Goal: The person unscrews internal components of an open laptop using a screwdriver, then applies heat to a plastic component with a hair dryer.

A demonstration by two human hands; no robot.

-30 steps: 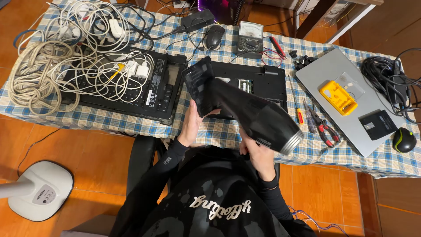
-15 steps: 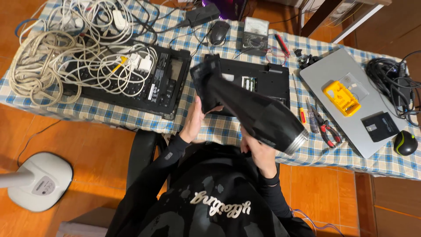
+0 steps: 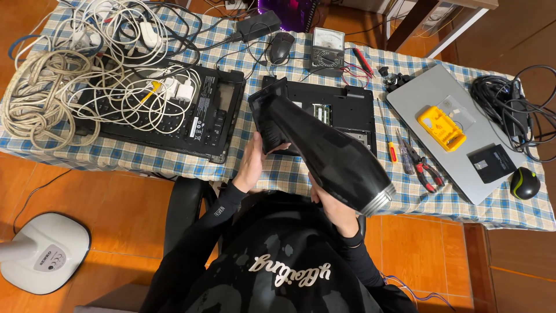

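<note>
A table covered with a blue-and-white checked cloth [image 3: 145, 157] stands on an orange tiled floor, viewed from above. Over its near centre, a large glossy black hair dryer [image 3: 321, 149] is held above the cloth, its flat nozzle pointing far-left and its silver-ringed rear end toward the near right. The left hand [image 3: 252, 165] grips the nozzle end, thumb and fingers wrapped around its side. The right hand [image 3: 331, 204] supports the dryer's body from beneath near the rear, fingers curled against it; the fingertips are hidden by the casing. Directly behind the dryer lies an opened black laptop base [image 3: 339, 110] with exposed internals. At the far left, a tangle of white and grey cables [image 3: 87, 81] rests on a second black laptop chassis [image 3: 202, 116]. A grey analogue multimeter [image 3: 328, 48] and a black computer mouse [image 3: 281, 47] lie at the far edge. To the right, a closed silver laptop [image 3: 425, 95] carries a yellow plastic case [image 3: 441, 128]; red-handled pliers [image 3: 425, 171] lie beside it.
</note>
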